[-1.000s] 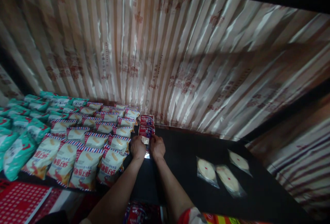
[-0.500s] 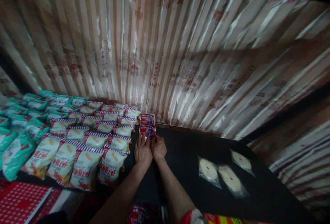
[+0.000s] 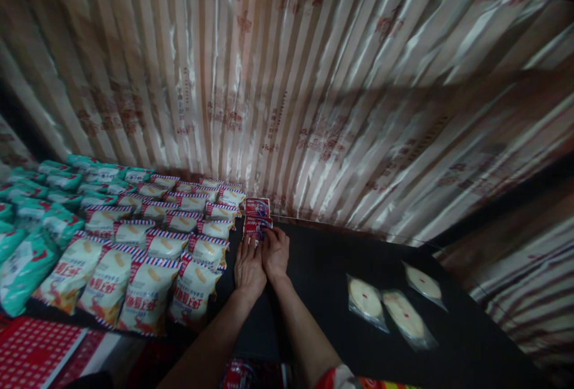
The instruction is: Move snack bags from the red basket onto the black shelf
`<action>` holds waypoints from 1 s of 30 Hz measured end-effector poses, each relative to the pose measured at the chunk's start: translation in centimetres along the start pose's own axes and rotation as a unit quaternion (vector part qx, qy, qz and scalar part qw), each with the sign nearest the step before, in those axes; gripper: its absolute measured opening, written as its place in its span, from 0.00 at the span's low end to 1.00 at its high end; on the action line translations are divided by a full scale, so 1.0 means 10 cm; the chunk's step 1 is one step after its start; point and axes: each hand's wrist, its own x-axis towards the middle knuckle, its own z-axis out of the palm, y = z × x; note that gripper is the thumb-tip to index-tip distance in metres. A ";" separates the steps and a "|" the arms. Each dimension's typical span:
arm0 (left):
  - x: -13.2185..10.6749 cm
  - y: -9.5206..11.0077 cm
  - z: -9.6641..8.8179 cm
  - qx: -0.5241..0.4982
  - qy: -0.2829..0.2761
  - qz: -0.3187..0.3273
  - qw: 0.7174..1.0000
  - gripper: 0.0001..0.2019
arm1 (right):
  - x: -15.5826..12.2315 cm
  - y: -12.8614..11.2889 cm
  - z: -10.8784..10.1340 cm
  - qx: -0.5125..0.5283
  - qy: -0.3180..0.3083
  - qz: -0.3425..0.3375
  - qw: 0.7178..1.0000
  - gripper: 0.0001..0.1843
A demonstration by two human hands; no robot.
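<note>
Lying flat near the far edge of the black table (image 3: 323,269), a small red packet (image 3: 257,226), with a second red packet (image 3: 257,207) just behind it, edge to edge, close under the wall covering. Pinned at its near edge by fingertips from both sides. Left hand (image 3: 249,263) spread flat on the table, palm down, fingers stretched forward to the packet, gripping nothing. Right hand (image 3: 275,251) pressed alongside it, thumb sides touching, also open, fingers slightly bent onto the packet's right corner.

Immediately left of the hands, rows of white bags (image 3: 147,293) with red-and-blue striped tops, overlapping like shingles and running back to the wall. Beyond those, further left, teal bags (image 3: 27,263) in the same kind of rows. Well apart on the right, three clear packets (image 3: 366,300), each with a pale round disc inside (a red dot on the nearest two), lying loose on bare dark tabletop.

Behind everything, a shiny drape (image 3: 287,90) in cream and brown stripes with faded reddish print, filling most of the view and folding round to the right. Dim overall, brightest on the drape. At bottom left, below the table edge, a red checked cloth (image 3: 36,353). At the bottom edge, a colourful sleeve (image 3: 341,377) on the right arm and a red wrapper (image 3: 242,374) between the forearms.
</note>
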 end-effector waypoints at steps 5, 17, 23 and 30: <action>0.01 -0.02 0.04 -0.006 0.015 0.011 1.000 0.25 | 0.21 0.06 0.08 0.041 -0.093 -0.078 0.992 0.18; -0.01 -0.09 0.19 0.006 0.046 0.032 0.998 0.23 | 0.36 0.18 0.22 0.005 -0.211 -0.140 0.967 0.20; 0.01 -0.11 0.25 0.016 0.083 0.043 0.995 0.24 | 0.36 0.20 0.23 0.031 -0.153 -0.118 0.981 0.19; 0.00 -0.10 0.23 0.019 0.099 0.042 0.994 0.25 | 0.29 0.17 0.21 0.085 -0.107 -0.069 0.988 0.17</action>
